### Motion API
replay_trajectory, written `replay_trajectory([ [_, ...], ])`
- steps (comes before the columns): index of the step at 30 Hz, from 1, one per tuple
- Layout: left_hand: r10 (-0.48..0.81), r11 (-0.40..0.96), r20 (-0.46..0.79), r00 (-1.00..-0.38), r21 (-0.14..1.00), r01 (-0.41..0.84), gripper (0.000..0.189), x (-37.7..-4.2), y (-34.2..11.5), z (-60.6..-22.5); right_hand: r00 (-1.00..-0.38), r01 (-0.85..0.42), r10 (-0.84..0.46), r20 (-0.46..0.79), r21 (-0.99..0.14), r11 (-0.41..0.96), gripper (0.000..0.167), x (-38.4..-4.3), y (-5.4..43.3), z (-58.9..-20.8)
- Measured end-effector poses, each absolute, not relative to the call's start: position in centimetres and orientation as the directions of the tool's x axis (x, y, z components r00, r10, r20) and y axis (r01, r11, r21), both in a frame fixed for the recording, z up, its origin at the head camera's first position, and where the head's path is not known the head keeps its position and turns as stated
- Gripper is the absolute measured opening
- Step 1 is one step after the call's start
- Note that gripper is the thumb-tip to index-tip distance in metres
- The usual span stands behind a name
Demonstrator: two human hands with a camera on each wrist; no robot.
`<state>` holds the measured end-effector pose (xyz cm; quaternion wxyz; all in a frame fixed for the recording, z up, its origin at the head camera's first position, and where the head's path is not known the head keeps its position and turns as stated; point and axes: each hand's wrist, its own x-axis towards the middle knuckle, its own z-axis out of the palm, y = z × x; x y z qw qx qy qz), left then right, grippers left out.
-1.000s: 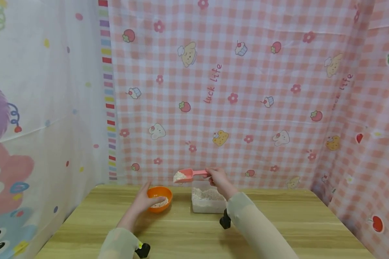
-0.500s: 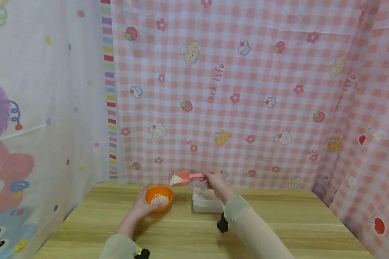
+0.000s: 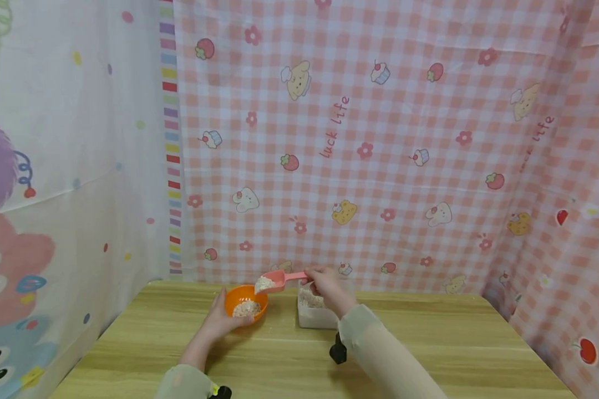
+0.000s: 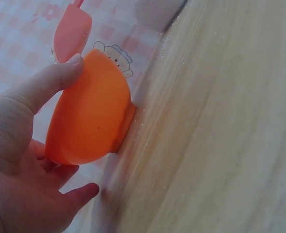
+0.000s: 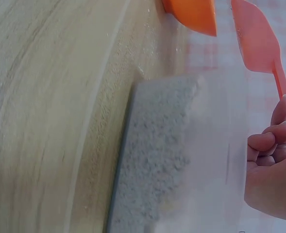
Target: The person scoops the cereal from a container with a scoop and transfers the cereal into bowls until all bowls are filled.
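Note:
In the head view my right hand (image 3: 328, 288) grips the handle of a pink scoop (image 3: 278, 280), heaped with pale flakes that look like oats. The scoop's tip is level with the right rim of an orange bowl (image 3: 260, 316). Some of the same flakes (image 3: 246, 308) lie in the bottom of that bowl. My left hand (image 3: 218, 317) holds the bowl, thumb along the near rim and fingers round the left side. From the left wrist, the bowl's foot shows close to the tabletop and the thumb presses its outer wall. Curled fingers (image 5: 274, 138) wrap the scoop handle in the right wrist view.
A clear plastic box (image 3: 315, 318) of flakes stands right of the bowl, partly beneath my right hand. Scattered crumbs dot the wooden table (image 3: 429, 343). A pink checked cloth (image 3: 299, 138) hangs along the back edge. Black wrist devices (image 3: 338, 350) hang under both sleeves.
The loaded scoop has moved left and down, from over the gap beside the box to the bowl's right rim. My left thumb has shifted from across the bowl's opening to its near rim.

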<state>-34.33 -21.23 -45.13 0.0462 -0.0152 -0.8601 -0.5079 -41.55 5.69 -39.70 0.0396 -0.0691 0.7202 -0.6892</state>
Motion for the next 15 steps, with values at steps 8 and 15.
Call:
replay_trajectory([
  [8, -0.027, 0.485, 0.102, -0.994, 0.871, 0.076, 0.119, -34.2, -21.3, -45.2, -0.984, -0.046, -0.171, 0.038, -0.998, 0.046, 0.029, -41.0, 4.6, -40.0],
  [15, -0.032, 0.486, 0.104, -0.994, 0.871, 0.075, 0.117, -34.4, -21.3, -45.2, -0.982, -0.051, -0.187, 0.027, -0.991, 0.124, 0.03, -41.0, 3.7, -40.4],
])
